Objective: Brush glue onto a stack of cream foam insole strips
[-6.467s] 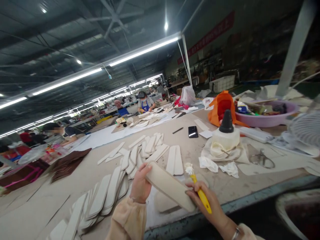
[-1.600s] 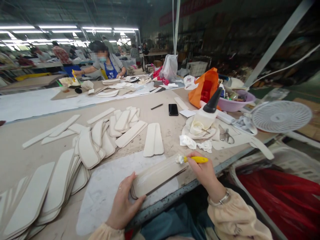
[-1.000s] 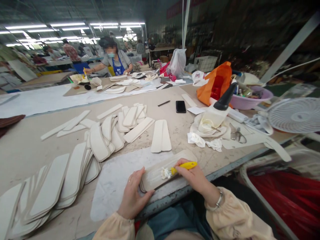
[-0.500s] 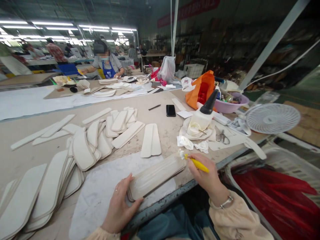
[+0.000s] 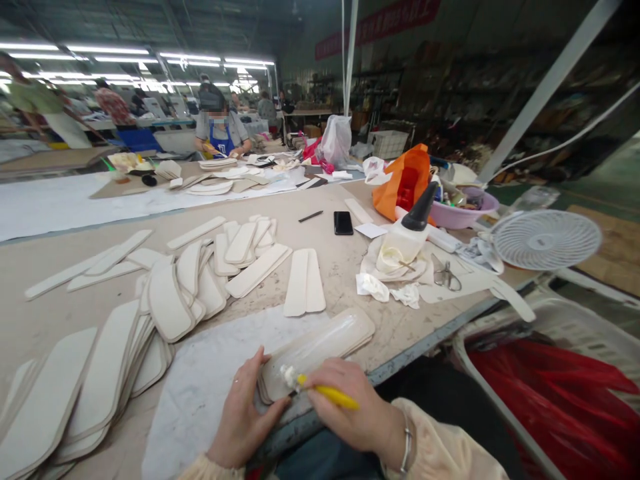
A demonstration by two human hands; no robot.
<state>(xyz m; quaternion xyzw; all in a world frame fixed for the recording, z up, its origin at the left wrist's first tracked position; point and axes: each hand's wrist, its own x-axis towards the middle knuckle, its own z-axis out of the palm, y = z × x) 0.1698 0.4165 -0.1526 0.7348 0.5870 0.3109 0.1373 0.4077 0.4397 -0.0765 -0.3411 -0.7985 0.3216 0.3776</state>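
Right hand [image 5: 350, 405]: grip wrapped on yellow brush [image 5: 331, 395], bristles at strip's [image 5: 325, 341] left end. Left hand [image 5: 244, 408]: grip spans that end, thumb and fingers at edges. Strip tops small stack near bench [image 5: 330, 257] edge.

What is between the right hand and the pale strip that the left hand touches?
The yellow brush, as the head view shows: the right hand grips its handle, and its whitish bristles seem to touch the pale strip.
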